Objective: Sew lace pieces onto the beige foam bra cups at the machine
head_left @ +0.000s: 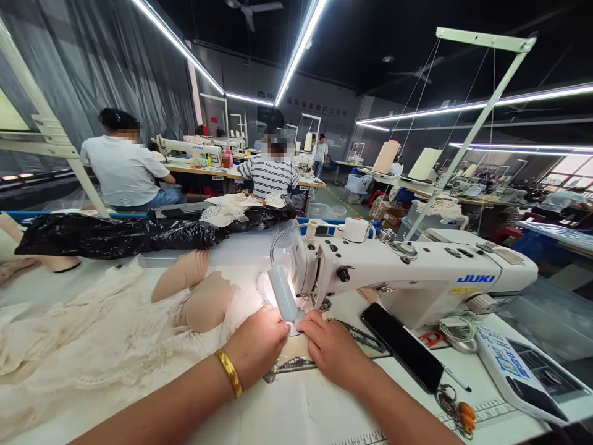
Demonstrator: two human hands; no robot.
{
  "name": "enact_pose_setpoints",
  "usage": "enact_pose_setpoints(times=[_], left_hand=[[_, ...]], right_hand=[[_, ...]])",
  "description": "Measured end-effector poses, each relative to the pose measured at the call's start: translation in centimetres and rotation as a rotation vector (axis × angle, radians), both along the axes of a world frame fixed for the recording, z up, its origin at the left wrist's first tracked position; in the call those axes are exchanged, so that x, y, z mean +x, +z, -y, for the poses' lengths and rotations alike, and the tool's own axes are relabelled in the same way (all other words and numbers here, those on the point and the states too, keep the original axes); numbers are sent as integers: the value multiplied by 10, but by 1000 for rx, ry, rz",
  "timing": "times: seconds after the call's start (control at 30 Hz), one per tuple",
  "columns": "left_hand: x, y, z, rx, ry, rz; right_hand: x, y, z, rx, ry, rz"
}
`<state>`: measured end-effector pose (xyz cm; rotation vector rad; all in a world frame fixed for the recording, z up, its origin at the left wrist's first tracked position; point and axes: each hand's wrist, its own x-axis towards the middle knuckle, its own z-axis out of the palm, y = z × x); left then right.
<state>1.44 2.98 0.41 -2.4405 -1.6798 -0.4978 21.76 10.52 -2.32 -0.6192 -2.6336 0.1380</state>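
Pale lace fabric (99, 337) lies bunched on the tabletop (287, 414), left of the sewing machine (421, 272); a small pale piece (293, 329) lies under the machine's head, between the two hands. The left hand (257, 343), fingers curled narrowly, and the right hand (330, 346), thumb and fingers close together, meet this piece from either side. Whether each grip pinches it or only presses it cannot be told (the lamp (283, 293) hides part of the contact). For good handling, the piece is best kept flat, with light, even tension from both sides, fingertips beside the needle's path rather than beneath it. The loose lace should have enough slack to avoid dragging on the work. A black phone (401, 346) lies beyond the right hand; the right forearm is best kept off it.
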Motion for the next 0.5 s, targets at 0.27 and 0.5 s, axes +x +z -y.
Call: enact_pose_setpoints(times=[0.27, 0.5], left_hand=[[9, -7, -3, 10, 101, 10], [10, 11, -1, -93, 138, -7]], right_hand=[[1, 0, 0, -3, 2, -8], [0, 2, 1, -23, 3, 2]])
